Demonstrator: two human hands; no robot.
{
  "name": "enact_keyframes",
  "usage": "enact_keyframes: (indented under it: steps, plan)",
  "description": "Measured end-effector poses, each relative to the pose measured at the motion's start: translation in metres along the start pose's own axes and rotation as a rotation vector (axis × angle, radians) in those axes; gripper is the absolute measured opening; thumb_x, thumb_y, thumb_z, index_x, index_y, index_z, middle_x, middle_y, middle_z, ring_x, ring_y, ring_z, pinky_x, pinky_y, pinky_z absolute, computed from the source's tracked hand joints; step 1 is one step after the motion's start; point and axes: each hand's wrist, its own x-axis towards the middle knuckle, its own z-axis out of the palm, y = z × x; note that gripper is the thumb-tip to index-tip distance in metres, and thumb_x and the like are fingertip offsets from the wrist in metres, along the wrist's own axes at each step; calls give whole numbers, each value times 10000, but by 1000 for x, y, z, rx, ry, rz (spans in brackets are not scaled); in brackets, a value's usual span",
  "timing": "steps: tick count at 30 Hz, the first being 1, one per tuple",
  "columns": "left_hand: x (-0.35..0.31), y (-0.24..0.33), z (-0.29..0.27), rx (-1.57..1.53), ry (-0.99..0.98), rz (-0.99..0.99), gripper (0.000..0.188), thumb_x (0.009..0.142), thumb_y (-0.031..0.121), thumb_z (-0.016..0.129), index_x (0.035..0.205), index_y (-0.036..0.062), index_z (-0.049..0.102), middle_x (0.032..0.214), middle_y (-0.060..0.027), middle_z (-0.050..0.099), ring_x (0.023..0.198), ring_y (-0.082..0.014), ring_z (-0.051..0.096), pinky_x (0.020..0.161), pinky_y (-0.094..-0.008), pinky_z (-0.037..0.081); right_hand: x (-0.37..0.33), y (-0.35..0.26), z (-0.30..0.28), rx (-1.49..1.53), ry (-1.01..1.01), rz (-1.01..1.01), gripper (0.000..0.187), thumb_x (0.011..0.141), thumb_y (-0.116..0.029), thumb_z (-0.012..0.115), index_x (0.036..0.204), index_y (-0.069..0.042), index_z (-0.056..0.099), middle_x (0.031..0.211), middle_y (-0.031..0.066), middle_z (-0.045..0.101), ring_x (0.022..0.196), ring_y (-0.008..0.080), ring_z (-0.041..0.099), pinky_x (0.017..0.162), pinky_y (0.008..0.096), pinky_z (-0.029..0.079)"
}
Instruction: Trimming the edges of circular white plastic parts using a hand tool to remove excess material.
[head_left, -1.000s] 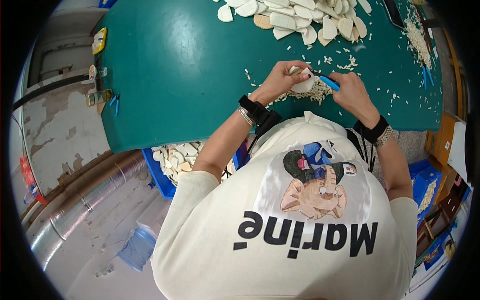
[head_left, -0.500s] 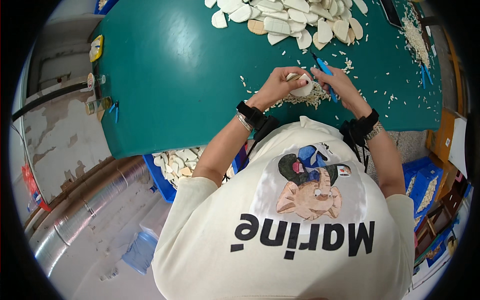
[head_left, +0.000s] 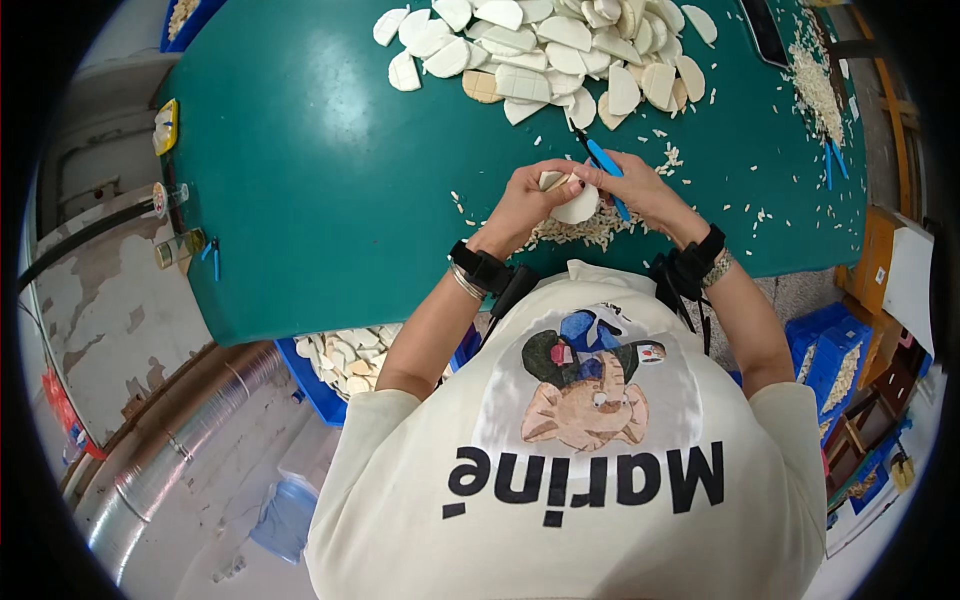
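Note:
My left hand (head_left: 527, 207) is closed around a flat cream-white piece (head_left: 576, 207) with a rounded edge, thumb pressed on its face. Another pale piece (head_left: 549, 180) shows between its fingers. My right hand (head_left: 645, 190) is closed on a slim blue-handled tool (head_left: 606, 160), whose thin dark tip points away from me. The two hands almost touch, with the tool beside the held piece. Beneath them lies a heap of small cream chips (head_left: 590, 232). Fingers partly hide where tool and piece meet.
A large pile of half-round cream pieces (head_left: 520, 82) covers the far middle of the green table (head_left: 330, 200). More chips (head_left: 818, 90), a phone (head_left: 764, 32) and blue-handled pliers (head_left: 836, 163) lie at right. Blue bins (head_left: 318, 388) stand below the near edge.
The whole view has shifted, so table and pile sit lower and further left. My right hand with the blue tool has come slightly closer to my left hand. Both grips stay the same.

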Motion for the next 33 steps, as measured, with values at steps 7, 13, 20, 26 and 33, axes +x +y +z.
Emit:
enact_keyframes:
  steps: [7, 13, 20, 26, 33]
  plan:
    - [-7, 22, -28, -367, 107, -34, 233, 956, 300, 509, 1064, 94, 524, 1032, -89, 617, 857, -169, 624, 597, -292, 517, 32, -21, -36, -691, 631, -301, 451, 780, -320, 729, 1073, -9, 585, 777, 161, 642, 710, 299, 642, 635, 397, 485]
    - [-24, 26, -21, -566, 127, -45, 202, 932, 205, 552, 1083, 81, 500, 1098, -107, 571, 895, -227, 608, 711, -352, 572, 53, -18, -49, -1009, 715, -300, 478, 760, -318, 742, 1096, -22, 574, 781, 177, 643, 733, 357, 638, 628, 449, 477]
    - [-8, 18, -11, -189, 261, 21, 192, 859, 146, 680, 999, 90, 562, 862, 1, 560, 709, -91, 535, 594, -232, 467, 29, -16, -45, -653, 548, -288, 305, 788, -286, 716, 907, -10, 661, 762, 108, 653, 654, 250, 613, 600, 359, 463]
    - [7, 26, 16, 225, 63, 117, 370, 795, 156, 762, 1107, 43, 600, 913, -4, 622, 806, -74, 572, 658, -221, 477, -18, -23, -19, -106, 78, -130, 290, 819, -280, 705, 871, 1, 656, 685, -38, 550, 602, 51, 448, 544, 213, 350]
    - [-6, 24, 14, -22, 71, 87, 372, 805, 105, 737, 1142, 24, 600, 998, -47, 656, 859, -116, 637, 763, -257, 517, -53, -9, -16, -599, 422, -354, 345, 823, -320, 690, 968, -14, 629, 658, 90, 589, 607, 204, 576, 568, 322, 439]
